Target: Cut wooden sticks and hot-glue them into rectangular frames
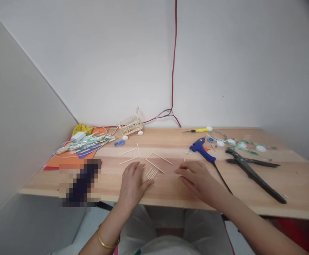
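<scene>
Short sticks (pixel 151 174), hands (pixel 133 181) half open, either side

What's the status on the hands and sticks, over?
Left hand open, thumb close by the short sticks. Right hand apart from them, grip unclear. Longer sticks laid out beyond. Glue gun past right hand, possible obstacle.

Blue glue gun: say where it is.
In the head view, the blue glue gun lies right of centre on the wooden table, beyond the right hand and left of the black shears.
</scene>
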The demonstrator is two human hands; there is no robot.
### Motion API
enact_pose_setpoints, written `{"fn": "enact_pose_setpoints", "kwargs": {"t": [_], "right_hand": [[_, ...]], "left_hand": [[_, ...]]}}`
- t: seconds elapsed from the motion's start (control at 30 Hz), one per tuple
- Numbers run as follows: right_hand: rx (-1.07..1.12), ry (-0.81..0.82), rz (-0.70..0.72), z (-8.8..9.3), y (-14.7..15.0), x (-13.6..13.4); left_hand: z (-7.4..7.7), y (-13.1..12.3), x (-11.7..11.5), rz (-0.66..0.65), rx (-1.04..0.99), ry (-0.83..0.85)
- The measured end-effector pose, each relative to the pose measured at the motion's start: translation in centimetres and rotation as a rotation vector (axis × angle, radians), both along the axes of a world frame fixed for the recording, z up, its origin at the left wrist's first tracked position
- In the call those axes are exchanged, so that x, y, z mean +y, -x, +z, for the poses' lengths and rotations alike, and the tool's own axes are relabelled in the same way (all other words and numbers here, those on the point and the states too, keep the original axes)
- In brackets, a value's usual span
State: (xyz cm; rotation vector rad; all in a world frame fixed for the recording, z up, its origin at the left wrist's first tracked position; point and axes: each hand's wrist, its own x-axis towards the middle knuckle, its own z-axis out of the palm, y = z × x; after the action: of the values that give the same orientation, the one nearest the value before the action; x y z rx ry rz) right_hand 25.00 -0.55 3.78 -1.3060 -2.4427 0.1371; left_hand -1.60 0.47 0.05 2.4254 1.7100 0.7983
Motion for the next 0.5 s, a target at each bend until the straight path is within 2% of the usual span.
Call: {"fn": "enact_pose_setpoints", "kwargs": {"t": [0.13, 0.23, 0.37, 0.5], "right_hand": [[-0.028, 0.1, 0.151, 0.0, 3.8, 0.9], [-0.057, 0.126, 0.212, -0.1, 5.5, 1.7], [-0.097, 0.133, 0.24, -0.5, 6.6, 2.3], [-0.103, 0.14, 0.243, -0.7, 7.0, 2.4]], "left_hand": [[-0.3, 1.6, -0.5, 0.001, -0.026, -0.03], [-0.8, 2.2, -0.6, 0.015, -0.04, -0.043], [-1.3, 2.0, -0.5, 0.028, -0.021, -0.034], [-1.1, 1.6, -0.4, 0.063, 0.027, -0.003]]}}
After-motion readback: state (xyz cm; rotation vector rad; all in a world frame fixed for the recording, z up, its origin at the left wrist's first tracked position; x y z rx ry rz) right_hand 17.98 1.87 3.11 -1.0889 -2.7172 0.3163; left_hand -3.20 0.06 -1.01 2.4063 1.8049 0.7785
